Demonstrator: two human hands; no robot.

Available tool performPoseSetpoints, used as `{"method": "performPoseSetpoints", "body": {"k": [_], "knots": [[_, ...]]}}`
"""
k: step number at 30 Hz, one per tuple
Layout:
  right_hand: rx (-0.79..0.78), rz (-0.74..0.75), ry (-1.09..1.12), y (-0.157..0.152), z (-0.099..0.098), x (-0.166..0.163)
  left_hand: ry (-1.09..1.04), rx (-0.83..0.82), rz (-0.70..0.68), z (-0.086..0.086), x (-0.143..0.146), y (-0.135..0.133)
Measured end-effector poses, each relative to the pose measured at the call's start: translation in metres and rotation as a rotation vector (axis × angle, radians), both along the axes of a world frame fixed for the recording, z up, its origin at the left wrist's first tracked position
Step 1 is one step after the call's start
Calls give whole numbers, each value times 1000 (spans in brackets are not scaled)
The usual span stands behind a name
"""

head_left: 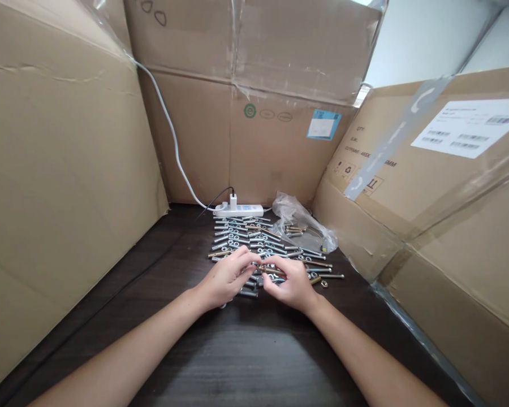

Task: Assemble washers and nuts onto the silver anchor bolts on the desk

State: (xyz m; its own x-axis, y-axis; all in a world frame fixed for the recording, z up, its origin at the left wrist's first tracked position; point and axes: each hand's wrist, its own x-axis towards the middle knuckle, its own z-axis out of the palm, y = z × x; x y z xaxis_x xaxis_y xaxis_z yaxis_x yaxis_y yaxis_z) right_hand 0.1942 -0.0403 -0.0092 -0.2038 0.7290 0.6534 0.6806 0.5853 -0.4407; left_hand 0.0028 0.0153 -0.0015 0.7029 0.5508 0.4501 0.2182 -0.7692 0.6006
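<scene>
My left hand (225, 278) and my right hand (292, 284) meet over rows of metal hardware. Between them is a brass-coloured expansion bolt (274, 271), held roughly level. The right thumb and fingers are closed round its shaft. At its left end, the left thumb and fingertips pinch the tip, where a small nut or washer seems to sit; the fingers partly hide it. Below and behind the hands lie silver bolts (248, 293) with loose nuts and washers, several of them covered by my hands. A loose nut (324, 284) lies to the right of my right hand.
On the dark table (241, 350), a white power strip (240, 211) with a plugged-in charger lies behind the bolts. Beside it, a clear plastic bag (294, 217) has more bolts. Cardboard boxes stand left (68, 169), behind (186, 135) and right (458, 226). A black cable (110, 297) crosses the left side.
</scene>
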Motion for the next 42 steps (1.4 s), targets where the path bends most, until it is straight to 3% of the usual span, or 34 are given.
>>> {"method": "performPoseSetpoints", "body": {"k": [11,16,24,42], "knots": [[13,3,-7,-1,2,-2,74,-26,-21,-2,0,4],[-6,2,-7,-2,2,-3,47,-70,35,-2,-1,2],[-29,17,1,0,2,-2,25,1,-2,4,-3,-2],[-38,16,-21,0,10,-3,86,-108,12,-1,-1,1]]}}
